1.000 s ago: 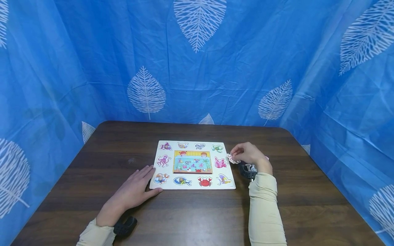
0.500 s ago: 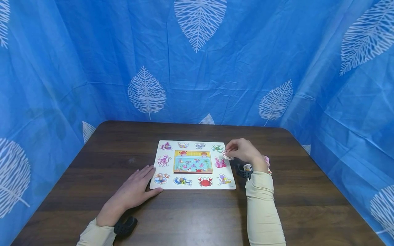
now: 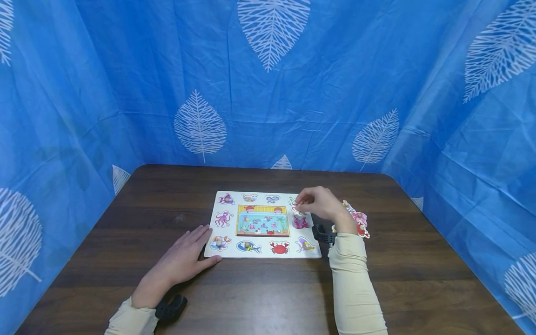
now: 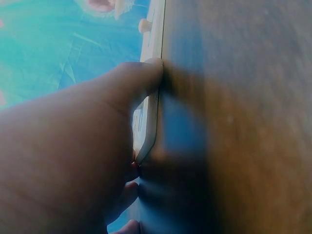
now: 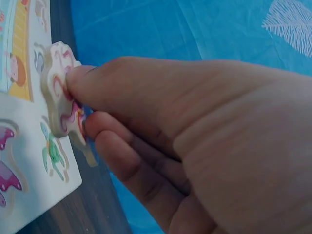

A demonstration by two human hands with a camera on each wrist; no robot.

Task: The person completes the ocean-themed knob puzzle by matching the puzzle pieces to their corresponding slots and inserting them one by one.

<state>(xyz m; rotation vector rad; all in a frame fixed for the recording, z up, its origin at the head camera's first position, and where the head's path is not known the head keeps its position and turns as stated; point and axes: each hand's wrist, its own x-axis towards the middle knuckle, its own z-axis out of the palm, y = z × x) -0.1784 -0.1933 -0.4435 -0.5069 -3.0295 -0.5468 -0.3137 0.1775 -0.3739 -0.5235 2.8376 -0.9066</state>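
Observation:
My right hand pinches a wooden puzzle piece with pink and purple curling arms between thumb and fingers. It holds the piece over the upper right part of a white sea-animal puzzle board, by the green turtle picture. My left hand lies at the board's lower left corner with its fingers extended. Its thumb touches the board's near edge in the left wrist view. Knobbed pieces sit in the board, including a hermit crab and a blue fish.
Several loose puzzle pieces lie heaped on the dark wooden table, right of the board and partly behind my right wrist. A blue curtain with white leaf prints surrounds the table's back and sides.
My right hand has carried the pinched piece leftward from beside the board to over its upper right part. The loose pieces have come into fuller view. My left hand has stayed still.

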